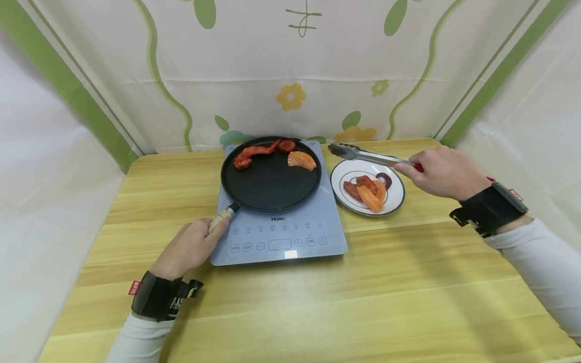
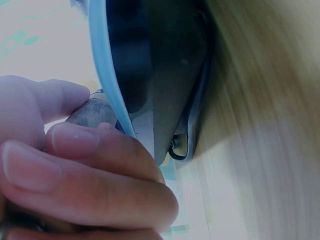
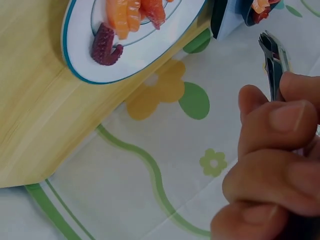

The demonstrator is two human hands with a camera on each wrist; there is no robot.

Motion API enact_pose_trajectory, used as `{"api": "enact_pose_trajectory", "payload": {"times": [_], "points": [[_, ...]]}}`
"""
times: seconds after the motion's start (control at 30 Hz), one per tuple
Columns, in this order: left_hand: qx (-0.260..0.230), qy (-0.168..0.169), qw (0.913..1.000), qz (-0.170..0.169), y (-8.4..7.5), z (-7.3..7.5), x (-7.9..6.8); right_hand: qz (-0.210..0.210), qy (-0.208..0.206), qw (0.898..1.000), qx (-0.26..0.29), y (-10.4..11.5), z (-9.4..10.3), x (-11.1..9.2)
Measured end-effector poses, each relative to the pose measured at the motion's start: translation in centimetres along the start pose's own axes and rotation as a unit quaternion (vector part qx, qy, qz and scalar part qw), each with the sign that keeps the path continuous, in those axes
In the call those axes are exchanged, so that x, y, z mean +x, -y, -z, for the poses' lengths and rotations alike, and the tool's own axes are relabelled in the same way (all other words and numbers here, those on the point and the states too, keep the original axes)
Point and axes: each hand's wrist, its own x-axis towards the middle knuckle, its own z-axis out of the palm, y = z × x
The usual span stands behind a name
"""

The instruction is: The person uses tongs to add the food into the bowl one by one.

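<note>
My left hand (image 1: 192,245) grips the wooden handle (image 1: 222,218) of a round black frying pan (image 1: 268,189), its fingers curled round it in the left wrist view. Along the pan's far side lie a long reddish piece of food (image 1: 255,152), a small dark red round piece (image 1: 287,146) and an orange salmon slice (image 1: 301,161). Metal tongs (image 1: 376,158) are held in my right hand (image 1: 442,171). Their tips point left, above the far rim of a white plate (image 1: 338,184), with nothing between them. Orange and red pieces (image 1: 369,196) and a purple octopus tentacle (image 3: 105,46) sit on that plate.
The pan rests on a flat grey-blue induction cooker (image 1: 254,257) with touch buttons along its near side. Everything stands on a wooden table (image 1: 317,312). A white cloth with flowers and green stripes (image 1: 254,60) hangs behind the table's far edge.
</note>
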Motion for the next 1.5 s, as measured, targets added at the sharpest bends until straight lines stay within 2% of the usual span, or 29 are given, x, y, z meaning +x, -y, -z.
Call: {"api": "enact_pose_trajectory", "payload": {"times": [0.33,0.63,0.93,1.27,1.5], "points": [[0.003,0.0,1.0,0.002,0.1,0.0,0.1,-0.019,0.008,1.0,-0.021,-0.8,0.9,-2.9],[0.004,-0.002,1.0,-0.001,0.2,0.1,0.1,-0.022,-0.015,0.999,-0.024,-0.7,0.6,-5.1],[0.005,-0.009,0.9999,-0.008,0.1,0.1,0.1,-0.079,-0.007,0.996,-0.032,-0.5,-0.8,-8.1],[0.006,-0.009,0.9999,-0.01,0.1,0.1,0.2,-0.109,-0.006,0.994,-0.017,0.4,-3.3,-11.2],[0.002,-0.004,1.0,-0.008,0.1,0.1,0.3,-0.126,-0.023,0.991,-0.027,0.8,-4.4,-12.4]]}}
